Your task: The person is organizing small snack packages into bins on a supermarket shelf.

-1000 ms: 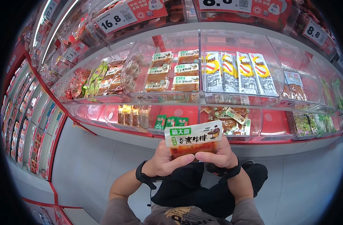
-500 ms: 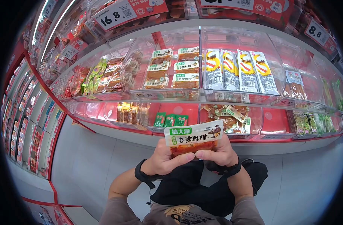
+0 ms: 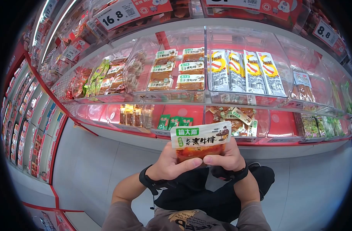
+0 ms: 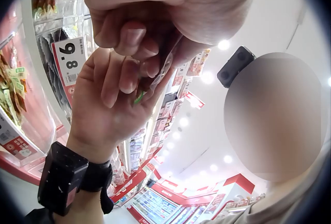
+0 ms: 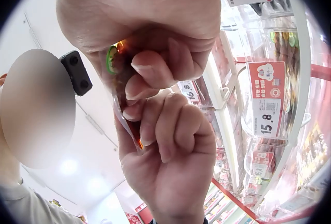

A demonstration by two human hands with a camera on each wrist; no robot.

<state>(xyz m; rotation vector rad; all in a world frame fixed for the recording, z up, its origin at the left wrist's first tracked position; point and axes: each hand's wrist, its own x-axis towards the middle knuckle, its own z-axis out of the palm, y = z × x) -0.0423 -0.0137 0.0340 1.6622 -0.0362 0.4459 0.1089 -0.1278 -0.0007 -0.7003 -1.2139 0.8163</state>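
Observation:
Both hands hold a vacuum-sealed meat packet [image 3: 201, 140] upright before the shelves. Its white upper part bears a green label and black characters; reddish-brown contents show below. My left hand [image 3: 166, 163] grips its left side, thumb across the lower front. On the right side my right hand [image 3: 230, 156] does the same, its thumb tip close to the other one. Curled fingers of the left hand [image 4: 170, 12] show behind the packet in the left wrist view. From the right wrist, the right hand [image 5: 139, 22] curls its fingers against the packet's back, largely hiding it.
Similar meat packets [image 3: 191, 69] lie in a clear bin ahead, beside tall white-and-yellow packets [image 3: 255, 73]. Green packets [image 3: 176, 123] sit in the lower tier, near jumbled packets [image 3: 237, 119]. Price tags [image 3: 118, 17] hang above. The person's crossed legs [image 3: 187, 188] are below the hands.
The packet and both hands have shifted very slightly to the right and up. The grip of both hands looks the same. The shelf view has moved up a little.

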